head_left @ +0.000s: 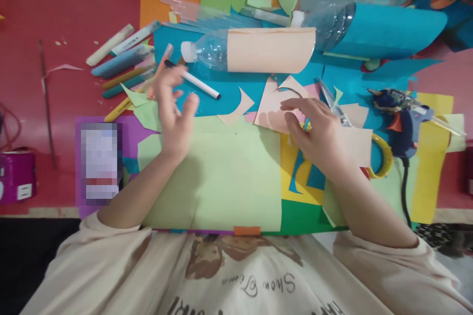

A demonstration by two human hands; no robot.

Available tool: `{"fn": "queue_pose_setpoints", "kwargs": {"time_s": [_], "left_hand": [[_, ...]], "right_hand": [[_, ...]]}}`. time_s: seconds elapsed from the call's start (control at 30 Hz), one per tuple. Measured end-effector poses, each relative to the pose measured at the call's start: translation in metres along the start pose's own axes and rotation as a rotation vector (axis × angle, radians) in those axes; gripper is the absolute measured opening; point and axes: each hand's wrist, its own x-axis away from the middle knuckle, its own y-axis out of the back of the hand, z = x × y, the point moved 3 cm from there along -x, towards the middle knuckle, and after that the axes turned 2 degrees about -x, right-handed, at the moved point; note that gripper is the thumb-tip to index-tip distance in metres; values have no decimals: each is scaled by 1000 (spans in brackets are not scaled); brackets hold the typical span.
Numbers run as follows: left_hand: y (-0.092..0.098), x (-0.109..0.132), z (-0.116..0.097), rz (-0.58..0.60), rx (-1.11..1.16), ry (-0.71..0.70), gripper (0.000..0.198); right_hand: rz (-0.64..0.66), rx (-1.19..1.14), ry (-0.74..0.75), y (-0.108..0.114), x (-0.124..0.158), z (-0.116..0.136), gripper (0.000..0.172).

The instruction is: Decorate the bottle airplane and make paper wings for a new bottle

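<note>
My left hand (175,108) is raised with its fingers apart and holds nothing, just below a white marker with black ends (201,83) on blue paper. My right hand (314,128) hovers at the right edge of a peach paper piece (271,108), fingers curved and apart, with no object visible between them. Light green paper (221,177) lies between my forearms. Beyond the hands a clear bottle with a white cap, wrapped in peach paper (271,50), lies on its side. A small peach scrap (242,106) sits between the hands.
Scissors with a yellow handle (384,156) lie partly under my right hand and paper. Further right is a glue gun (404,128) with a black cord. Several markers (120,66) and a blurred phone (99,160) are at left. A blue-wrapped bottle (397,29) lies at back right.
</note>
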Motion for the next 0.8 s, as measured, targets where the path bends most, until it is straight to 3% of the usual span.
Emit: {"fn": "queue_pose_setpoints", "kwargs": {"time_s": [0.07, 0.17, 0.27, 0.43, 0.53, 0.63, 0.73, 0.8], "left_hand": [[-11, 8, -18, 282, -83, -127, 26], [-21, 18, -37, 542, -325, -222, 20], [-26, 24, -41, 709, -503, -208, 24], [-26, 24, -41, 809, -448, -159, 22], [-26, 25, -41, 846, -412, -158, 18], [-26, 23, -42, 861, -390, -171, 19], [-24, 16, -43, 888, -335, -150, 19], [-19, 8, -44, 886, -261, -104, 16]], "right_hand": [[56, 21, -27, 5, -1, 2, 16], [239, 90, -10, 6, 1, 5, 17], [361, 176, -19, 1, 8, 5, 9], [383, 262, -16, -10, 25, 10, 23], [376, 228, 21, -13, 31, 15, 15], [417, 42, 7, -10, 31, 20, 4], [375, -271, -150, -2, 30, 23, 4], [309, -472, -286, 3, 32, 23, 13]]}}
